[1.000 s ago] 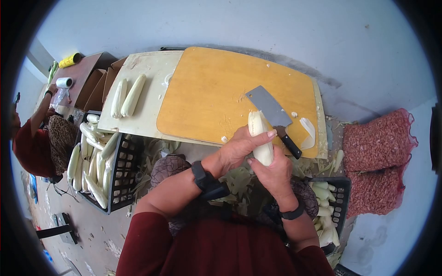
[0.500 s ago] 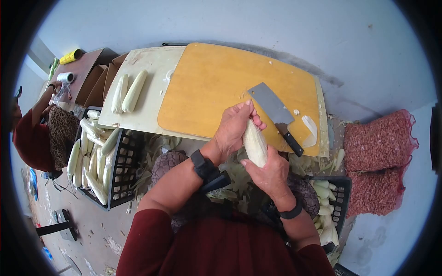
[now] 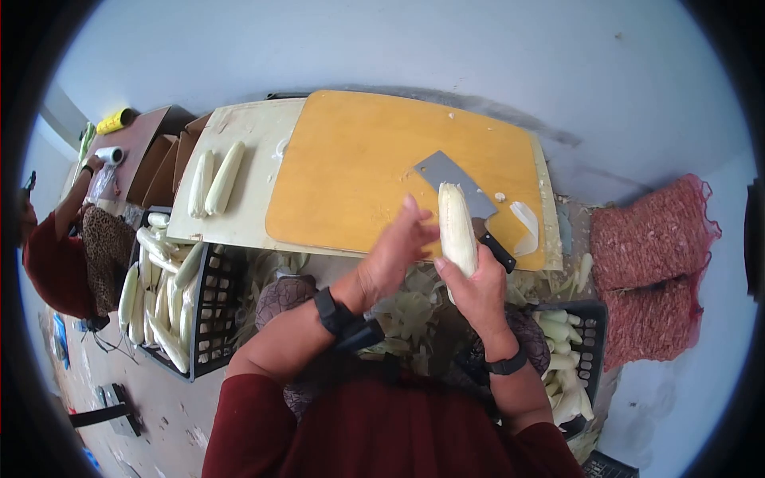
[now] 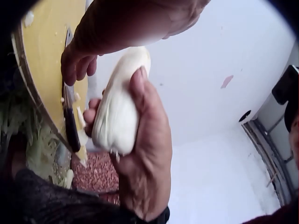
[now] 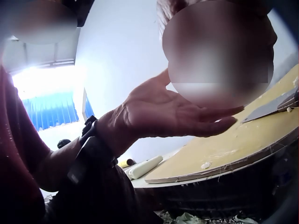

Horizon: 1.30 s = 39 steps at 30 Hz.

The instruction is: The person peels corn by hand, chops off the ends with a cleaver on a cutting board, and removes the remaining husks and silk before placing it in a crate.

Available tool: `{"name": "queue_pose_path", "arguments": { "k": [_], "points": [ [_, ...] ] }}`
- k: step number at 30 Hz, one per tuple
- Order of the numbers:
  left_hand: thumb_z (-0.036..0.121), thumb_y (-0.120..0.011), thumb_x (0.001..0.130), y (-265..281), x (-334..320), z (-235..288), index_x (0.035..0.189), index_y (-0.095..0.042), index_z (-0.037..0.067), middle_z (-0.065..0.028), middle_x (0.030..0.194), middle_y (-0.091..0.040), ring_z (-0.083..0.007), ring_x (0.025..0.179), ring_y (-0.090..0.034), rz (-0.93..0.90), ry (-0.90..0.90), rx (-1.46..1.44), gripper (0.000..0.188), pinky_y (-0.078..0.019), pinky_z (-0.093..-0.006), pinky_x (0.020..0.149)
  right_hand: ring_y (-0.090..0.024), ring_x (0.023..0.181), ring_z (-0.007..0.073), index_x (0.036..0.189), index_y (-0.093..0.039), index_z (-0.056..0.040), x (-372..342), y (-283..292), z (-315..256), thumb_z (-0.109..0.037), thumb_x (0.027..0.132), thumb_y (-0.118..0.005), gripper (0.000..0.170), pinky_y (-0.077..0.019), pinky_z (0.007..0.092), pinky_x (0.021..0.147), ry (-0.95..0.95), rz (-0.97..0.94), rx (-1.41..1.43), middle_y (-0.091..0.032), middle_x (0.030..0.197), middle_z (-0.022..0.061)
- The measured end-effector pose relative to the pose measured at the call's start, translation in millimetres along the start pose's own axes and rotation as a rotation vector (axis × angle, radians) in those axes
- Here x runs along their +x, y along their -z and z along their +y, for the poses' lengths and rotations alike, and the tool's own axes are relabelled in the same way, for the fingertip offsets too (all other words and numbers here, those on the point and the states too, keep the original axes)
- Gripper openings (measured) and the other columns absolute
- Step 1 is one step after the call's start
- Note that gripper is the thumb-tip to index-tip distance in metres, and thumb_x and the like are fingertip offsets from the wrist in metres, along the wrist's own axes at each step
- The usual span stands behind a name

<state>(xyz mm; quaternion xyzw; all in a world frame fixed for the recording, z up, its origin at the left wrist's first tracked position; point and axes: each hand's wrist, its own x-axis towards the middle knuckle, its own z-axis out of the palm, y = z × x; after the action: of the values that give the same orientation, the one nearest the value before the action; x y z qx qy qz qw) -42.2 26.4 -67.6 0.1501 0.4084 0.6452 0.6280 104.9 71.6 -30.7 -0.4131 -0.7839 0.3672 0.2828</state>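
Note:
A pale ear of corn stands nearly upright in the right hand, whose thumb and fingers curl round its lower end. Just left of the ear, the left hand is held apart from it, fingers extended and holding nothing. The left wrist view has the right hand gripping the corn, with the left hand above. In the right wrist view the left hand shows its palm; a blurred patch covers much of the right hand. Behind the ear, a cleaver lies on the yellow board.
Two ears lie on the pale tabletop. A black crate of corn is at left, another crate at right. Red mesh sacks stand by the wall. Another person sits at far left.
The left hand, which gripped the ear's upper end half a second ago, has let go and moved left and slightly down. The ear now stands more upright in the right hand.

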Motion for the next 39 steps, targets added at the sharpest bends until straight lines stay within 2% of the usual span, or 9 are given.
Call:
{"name": "queue_pose_path", "arguments": {
  "k": [3,6,12,15,18,26,29,31,39],
  "points": [
    [0.061,-0.027,0.089,-27.1,-19.0,-5.8,0.127,-0.036,0.004,-0.0118,0.121,-0.05,-0.0236,0.112,-0.046,-0.205,0.043,0.072,0.069,-0.0315,-0.0415,0.097,-0.059,0.07,0.0182,0.094,-0.057,0.0042,1.5,-2.9,6.7,-0.031,0.082,-0.061,0.037,-0.0455,0.0317,0.064,-0.09,-0.019,0.025,-0.061,0.074,0.0148],
    [0.053,-0.036,0.09,-29.3,-11.8,-13.8,0.125,-0.038,0.005,-0.0107,0.118,-0.05,-0.022,0.11,-0.047,-0.188,0.047,0.005,0.059,-0.0375,-0.0411,0.093,-0.061,0.068,0.0341,0.089,-0.058,-0.001,0.6,5.0,-5.0,-0.031,0.086,-0.053,0.03,-0.046,0.0391,0.062,-0.051,-0.055,0.069,-0.062,0.072,0.0162],
    [0.032,-0.058,0.086,-17.1,-13.9,-5.1,0.111,-0.04,0.004,-0.0105,0.088,-0.055,-0.0216,0.074,-0.061,-0.092,0.127,-0.141,0.041,-0.0524,-0.0325,0.061,-0.061,0.076,0.0272,0.098,-0.058,0.0025,14.2,27.1,4.4,-0.029,0.091,-0.049,0.033,-0.0459,0.0346,0.068,0.077,0.139,0.006,-0.062,0.082,0.0164],
    [0.033,-0.055,0.087,-17.9,-21.3,0.5,0.11,-0.043,0.002,-0.0133,0.089,-0.057,-0.0233,0.075,-0.062,-0.151,0.135,-0.123,0.04,-0.0537,-0.0336,0.063,-0.055,0.101,0.0262,0.119,-0.044,0.0086,19.7,32.5,10.2,-0.039,0.091,-0.047,0.056,-0.0426,0.0337,0.089,-0.142,-0.009,0.418,-0.055,0.11,0.0212],
    [0.039,-0.051,0.088,-21.2,-24.4,0.4,0.114,-0.044,0.0,-0.0156,0.093,-0.057,-0.0249,0.078,-0.062,-0.257,0.152,-0.168,0.047,-0.0539,-0.0351,0.065,-0.053,0.093,0.017,0.121,-0.041,0.0094,18.2,22.0,16.9,-0.038,0.087,-0.056,0.06,-0.0409,0.0292,0.085,-0.17,-0.142,0.685,-0.057,0.102,0.0128],
    [0.048,-0.044,0.088,-25.4,-34.2,-2.5,0.119,-0.043,-0.001,-0.0187,0.095,-0.058,-0.028,0.08,-0.063,-0.506,0.315,-0.382,0.057,-0.0545,-0.0366,0.067,-0.052,0.105,0.022,0.123,-0.041,0.0038,23.6,17.6,18.9,-0.061,0.076,-0.056,0.081,-0.0456,0.0337,0.085,-0.203,-0.506,1.023,-0.053,0.112,0.0175],
    [0.055,-0.045,0.085,-30.1,-38.6,-3.5,0.116,-0.043,-0.003,-0.0211,0.092,-0.057,-0.0282,0.074,-0.063,-0.494,0.321,-0.344,0.066,-0.0546,-0.0354,0.061,-0.054,0.101,0.022,0.121,-0.042,0.0032,19.6,13.4,2.7,-0.06,0.076,-0.056,0.079,-0.0478,0.0357,0.082,-0.205,-0.452,1.226,-0.053,0.112,0.0179],
    [0.054,-0.042,0.086,-30.0,-39.6,-7.2,0.116,-0.043,-0.004,-0.0225,0.092,-0.057,-0.0296,0.073,-0.063,-0.543,0.371,-0.4,0.065,-0.0552,-0.0352,0.059,-0.06,0.073,0.0207,0.113,-0.043,0.0031,18.0,15.4,-7.6,-0.05,0.08,-0.059,0.065,-0.0512,0.0312,0.068,-0.306,-0.283,1.252,-0.059,0.092,0.0128],
    [0.056,-0.035,0.088,-39.6,-45.0,-13.1,0.121,-0.039,0.0,-0.0207,0.095,-0.057,-0.0297,0.079,-0.063,-0.422,0.365,-0.117,0.065,-0.0553,-0.0364,0.066,-0.061,0.065,0.0207,0.086,-0.05,-0.0009,24.6,15.7,9.7,-0.04,0.089,-0.051,0.039,-0.0514,0.0323,0.06,-0.407,-0.087,1.194,-0.059,0.072,0.0131]
  ]
}}
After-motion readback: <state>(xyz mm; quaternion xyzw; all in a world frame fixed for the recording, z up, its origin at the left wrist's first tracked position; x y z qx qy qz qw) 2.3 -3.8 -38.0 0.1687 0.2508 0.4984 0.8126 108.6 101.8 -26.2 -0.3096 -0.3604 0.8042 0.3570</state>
